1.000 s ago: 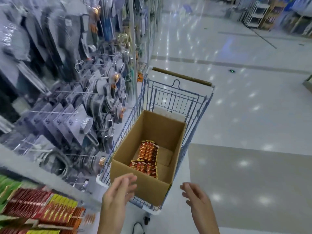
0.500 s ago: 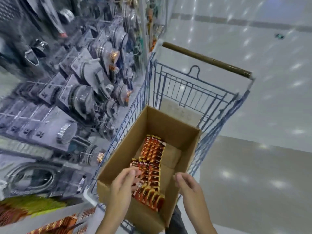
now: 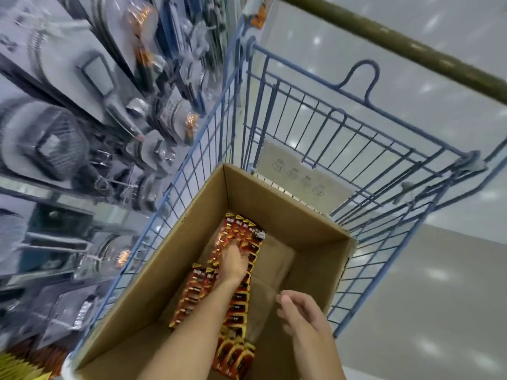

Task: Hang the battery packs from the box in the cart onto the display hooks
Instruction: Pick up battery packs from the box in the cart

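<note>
While the blurred display rack (image 3: 68, 127) stands left of the box (image 3: 274, 198), outside the cart (image 3: 301, 119) that carries it, the left hand (image 3: 233, 260) has dropped from the box's near rim, where it hovered half a second ago, onto the battery packs (image 3: 244, 229) lying in rows along the box's floor. Its fingertips are buried among them, so I cannot tell whether they pinch a pack yet. Right of that arm, the right hand (image 3: 303, 316) has come in over the box's near right corner, fingers loose and empty, so the pick looks begun with every pack still inside the box.
</note>
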